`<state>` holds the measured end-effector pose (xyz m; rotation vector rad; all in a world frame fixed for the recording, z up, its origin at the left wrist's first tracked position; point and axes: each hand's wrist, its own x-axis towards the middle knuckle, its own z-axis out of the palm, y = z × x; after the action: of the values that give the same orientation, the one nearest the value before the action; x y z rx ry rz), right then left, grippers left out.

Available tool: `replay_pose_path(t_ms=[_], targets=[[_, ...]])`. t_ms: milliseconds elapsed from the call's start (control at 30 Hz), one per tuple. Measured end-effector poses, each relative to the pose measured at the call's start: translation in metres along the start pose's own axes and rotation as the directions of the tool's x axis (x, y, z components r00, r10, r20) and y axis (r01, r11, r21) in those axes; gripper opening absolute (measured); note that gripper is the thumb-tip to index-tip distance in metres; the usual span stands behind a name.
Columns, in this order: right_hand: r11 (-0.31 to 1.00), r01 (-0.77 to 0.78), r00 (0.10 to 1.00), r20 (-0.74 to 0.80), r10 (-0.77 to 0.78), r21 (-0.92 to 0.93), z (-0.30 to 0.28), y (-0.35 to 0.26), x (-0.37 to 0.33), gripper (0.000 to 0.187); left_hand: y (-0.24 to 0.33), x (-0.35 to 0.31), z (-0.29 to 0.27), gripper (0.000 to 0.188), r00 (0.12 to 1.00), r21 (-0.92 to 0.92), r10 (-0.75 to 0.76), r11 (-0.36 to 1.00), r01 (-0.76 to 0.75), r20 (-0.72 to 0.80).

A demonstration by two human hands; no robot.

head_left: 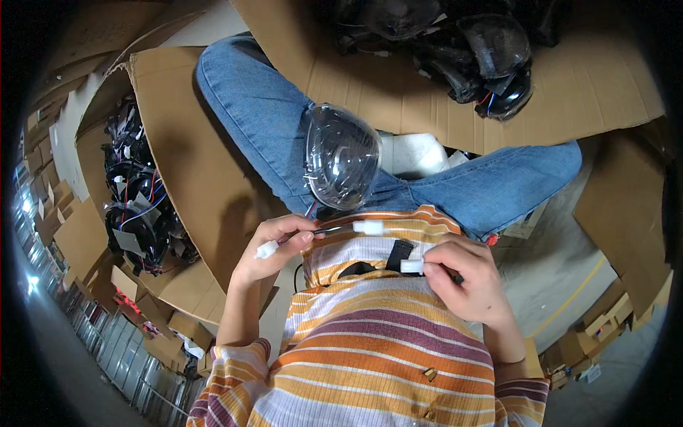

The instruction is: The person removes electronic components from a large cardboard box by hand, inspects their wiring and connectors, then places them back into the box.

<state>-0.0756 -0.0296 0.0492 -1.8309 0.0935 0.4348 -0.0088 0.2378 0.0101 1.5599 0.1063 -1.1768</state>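
Observation:
A round lamp wrapped in clear film point(343, 158) rests against my lap, with thin wires coming from its lower end. My left hand point(281, 245) is closed, pinching the wires between thumb and fingers. One white plug connector point(368, 227) sticks out of that hand to the right, and a second white connector point(267, 249) shows at its left side. My right hand point(464, 277) is closed in a pinch on a small white plastic connector piece point(411, 266). That piece is apart from the plug on the left.
A cardboard box point(178, 142) at the left holds several black lamps with wires point(139, 206). Ahead, another large carton point(569, 92) carries more film-wrapped lamps point(491, 53). A white object point(413, 155) lies between my legs. More cartons point(605, 320) stand at the right.

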Motion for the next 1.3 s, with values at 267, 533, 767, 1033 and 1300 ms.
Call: replay_pose_path(t_ms=[267,533,767,1033,1300], targets=[[0.984,0.015,1.000,0.023,-0.019,0.178,0.007,0.004,0.010,0.005,-0.007,-0.006,-0.007,0.011,0.997,-0.141,0.062,0.989,-0.055,0.043],[0.990,0.042,0.999,0.002,-0.042,0.133,0.017,0.002,0.018,0.004,-0.002,-0.004,-0.002,0.011,0.998,-0.099,0.034,0.995,-0.029,0.054],[0.999,0.037,0.999,-0.032,-0.038,-0.032,0.021,0.009,0.014,0.006,0.003,-0.001,0.000,0.013,0.983,0.062,0.144,0.986,-0.152,0.117],[0.998,0.035,0.999,0.001,-0.035,0.044,0.008,0.009,0.010,0.005,0.026,-0.006,0.003,0.014,0.944,0.181,0.314,0.927,-0.328,0.101],[0.980,-0.112,0.992,-0.033,0.119,0.164,-0.017,0.017,-0.001,0.004,0.086,-0.145,-0.059,0.025,0.472,0.444,0.798,0.602,-0.664,-0.376]])
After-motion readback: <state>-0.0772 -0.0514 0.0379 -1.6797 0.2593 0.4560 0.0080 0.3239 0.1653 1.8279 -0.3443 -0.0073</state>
